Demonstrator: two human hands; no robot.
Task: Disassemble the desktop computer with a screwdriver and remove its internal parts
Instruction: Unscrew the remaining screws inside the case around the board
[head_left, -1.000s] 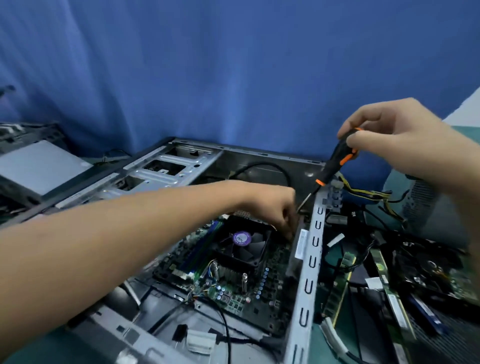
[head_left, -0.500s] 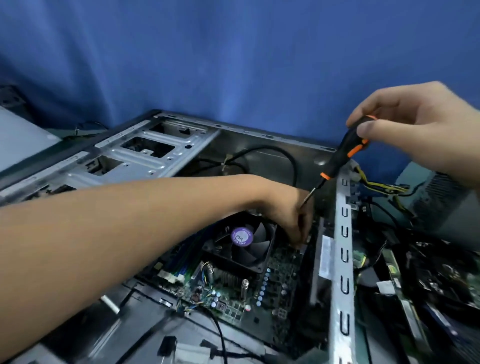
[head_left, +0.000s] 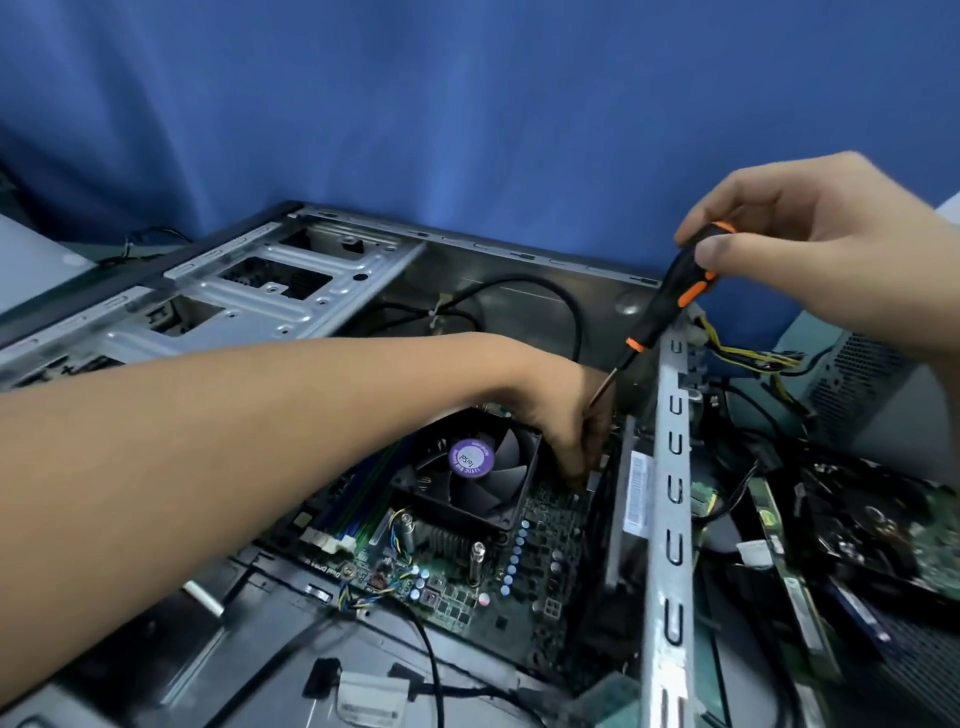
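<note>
Pinching the top of a black-and-orange screwdriver (head_left: 670, 306) between thumb and curled fingers, the right hand (head_left: 810, 249) hangs at two o'clock on my feed, above the open computer case (head_left: 672, 519), which lies on its side and fills the middle and lower part of the view. The tool slants down toward eight o'clock, its metal shaft running behind the left hand (head_left: 566, 415), so I cannot see the tip. That left hand reaches in from nine o'clock across the case, fingers bunched and pointing down at the green circuit board (head_left: 550, 530), just at three o'clock of the black cooling fan (head_left: 467, 467) with its purple label. I cannot tell whether they pinch anything or only press on the board. At eleven o'clock of the fan sits the metal drive cage (head_left: 260, 291), and a black cable (head_left: 561, 296) loops along the case's far wall at twelve o'clock. Outside the case's pale metal edge, toward three and four o'clock, lie a grey power supply (head_left: 852, 379) trailing yellow wires (head_left: 748, 353) and several loose boards (head_left: 779, 545). A blue curtain (head_left: 467, 104) hangs behind.
</note>
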